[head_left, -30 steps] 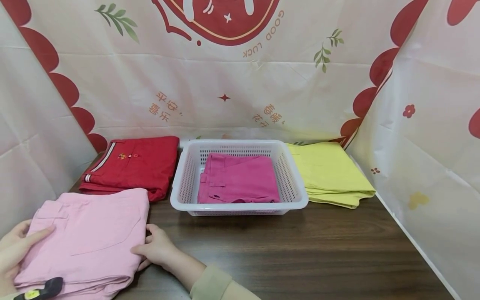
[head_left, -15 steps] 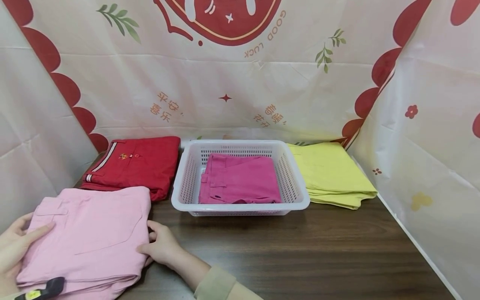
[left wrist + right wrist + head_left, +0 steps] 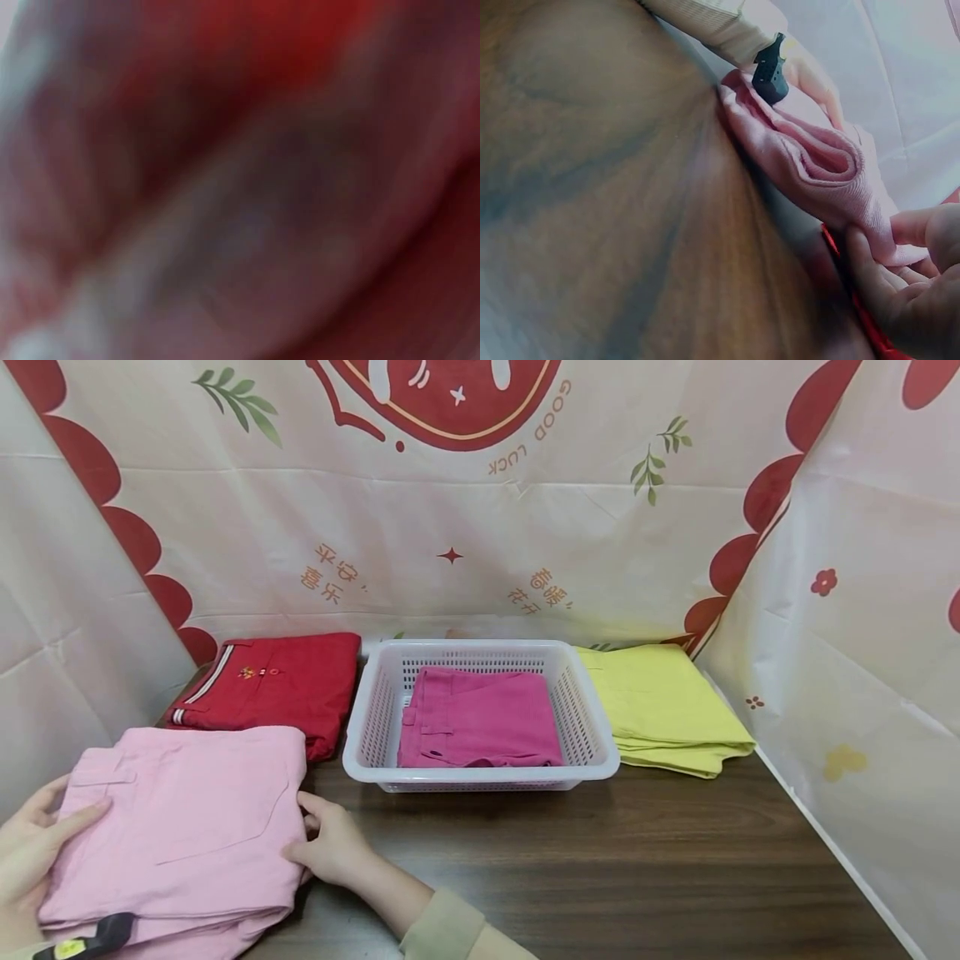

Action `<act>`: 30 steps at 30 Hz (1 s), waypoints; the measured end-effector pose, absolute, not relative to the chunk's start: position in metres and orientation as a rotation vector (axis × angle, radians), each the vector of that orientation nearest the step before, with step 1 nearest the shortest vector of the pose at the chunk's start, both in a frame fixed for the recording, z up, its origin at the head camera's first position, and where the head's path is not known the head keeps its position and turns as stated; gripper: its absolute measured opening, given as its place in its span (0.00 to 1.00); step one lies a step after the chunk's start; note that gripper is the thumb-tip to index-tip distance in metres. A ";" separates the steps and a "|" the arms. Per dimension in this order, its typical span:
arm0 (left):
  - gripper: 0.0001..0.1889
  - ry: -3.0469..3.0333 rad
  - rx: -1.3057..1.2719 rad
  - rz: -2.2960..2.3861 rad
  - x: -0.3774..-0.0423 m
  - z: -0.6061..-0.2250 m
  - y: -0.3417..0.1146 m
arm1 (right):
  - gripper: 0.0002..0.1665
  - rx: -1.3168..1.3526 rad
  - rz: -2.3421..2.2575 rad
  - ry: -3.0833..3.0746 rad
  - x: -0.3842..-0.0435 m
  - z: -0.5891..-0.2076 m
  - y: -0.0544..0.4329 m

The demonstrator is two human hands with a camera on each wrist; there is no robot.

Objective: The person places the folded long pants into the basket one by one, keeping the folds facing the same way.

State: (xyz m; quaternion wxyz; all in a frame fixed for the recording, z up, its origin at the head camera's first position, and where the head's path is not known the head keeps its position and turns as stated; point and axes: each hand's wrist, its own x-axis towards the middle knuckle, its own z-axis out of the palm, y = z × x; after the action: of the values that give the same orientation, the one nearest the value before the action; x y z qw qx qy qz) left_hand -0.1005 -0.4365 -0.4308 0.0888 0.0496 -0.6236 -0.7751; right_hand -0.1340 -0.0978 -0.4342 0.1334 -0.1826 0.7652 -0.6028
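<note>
Folded light pink trousers point(image 3: 187, 818), with a belt loop and pocket seam showing, are held between my two hands at the front left. My left hand point(image 3: 33, 852) grips their left edge, thumb on top and fingers underneath, partly hidden. On the opposite edge, my right hand point(image 3: 333, 843) pinches the cloth between thumb and fingers. The right wrist view shows the rolled layers of the pink trousers point(image 3: 795, 150) from the side, with a gap to the table beneath. The left wrist view is too dark and blurred to make out detail.
Folded red trousers point(image 3: 292, 685) with a striped waistband lie behind the pink ones. A white plastic basket point(image 3: 480, 774) at centre holds folded magenta trousers point(image 3: 487, 718). Folded yellow trousers point(image 3: 667, 702) lie right of it. Printed cloth point(image 3: 450, 510) walls the wooden table point(image 3: 600, 860) at the back and sides.
The pink trousers have shifted slightly up and to the right with both hands holding them, and cover a little more of the red trousers' front edge. The basket and other clothes stay put.
</note>
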 end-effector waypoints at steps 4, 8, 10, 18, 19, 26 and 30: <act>0.27 -1.800 0.104 -2.347 -0.104 -0.430 -0.435 | 0.38 -0.637 -1.709 2.302 -0.135 -0.426 -0.090; 0.26 -1.762 0.078 -2.360 -0.108 -0.428 -0.433 | 0.39 -0.674 -1.725 2.288 -0.137 -0.417 -0.084; 0.26 -1.756 0.065 -2.361 -0.109 -0.426 -0.431 | 0.39 -0.682 -1.738 2.271 -0.138 -0.413 -0.081; 0.25 -1.804 0.050 -2.343 -0.115 -0.416 -0.420 | 0.38 -0.720 -1.752 2.267 -0.142 -0.399 -0.069; 0.25 -1.815 0.041 -2.338 -0.115 -0.414 -0.418 | 0.38 -0.713 -1.752 2.262 -0.142 -0.396 -0.067; 0.27 -2.001 0.020 -2.246 -0.121 -0.401 -0.406 | 0.38 -0.657 -1.762 2.239 -0.145 -0.379 -0.053; 0.33 -2.121 0.052 -2.179 -0.124 -0.395 -0.396 | 0.38 -0.631 -1.786 2.198 -0.149 -0.373 -0.042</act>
State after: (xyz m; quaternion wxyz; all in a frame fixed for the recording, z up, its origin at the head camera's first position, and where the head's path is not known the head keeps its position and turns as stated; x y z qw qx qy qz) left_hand -0.1242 -0.3962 -0.3955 0.0502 0.0170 -0.6967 -0.7154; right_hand -0.1489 -0.0420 -0.3728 0.1195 -0.2160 0.7520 -0.6111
